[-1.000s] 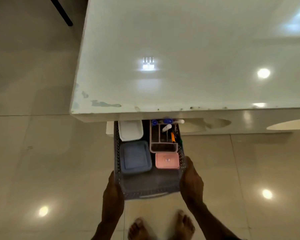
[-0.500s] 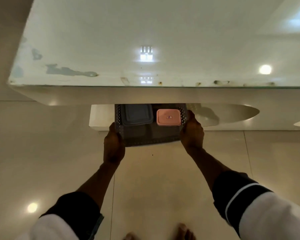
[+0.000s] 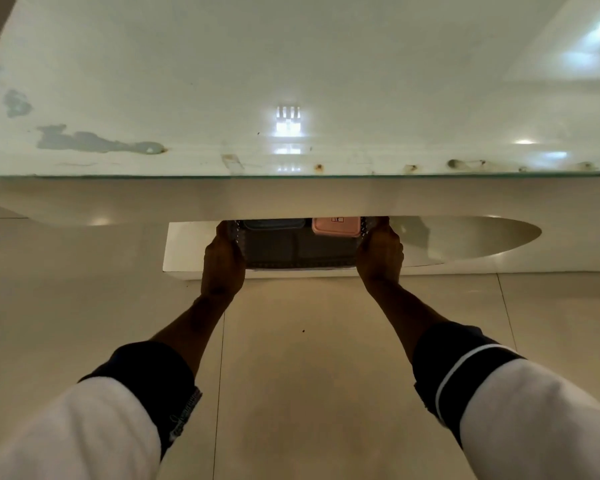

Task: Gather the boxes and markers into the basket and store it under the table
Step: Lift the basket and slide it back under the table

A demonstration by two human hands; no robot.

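While the left hand (image 3: 222,263) and right hand (image 3: 380,258) each grip a side wall, the dark perforated plastic basket (image 3: 298,252) sits mostly beneath the glossy white glass-topped table (image 3: 291,81), on its white lower ledge (image 3: 184,251). A pink lidded box (image 3: 336,226) and a grey-blue lidded box (image 3: 274,224) show inside at the far end. Beige floor tiles (image 3: 309,358) lie nearer; chipped patches mark the tabletop's near edge.

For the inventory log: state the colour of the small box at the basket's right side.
Pink, with a small label; the small box shows best in the head view.
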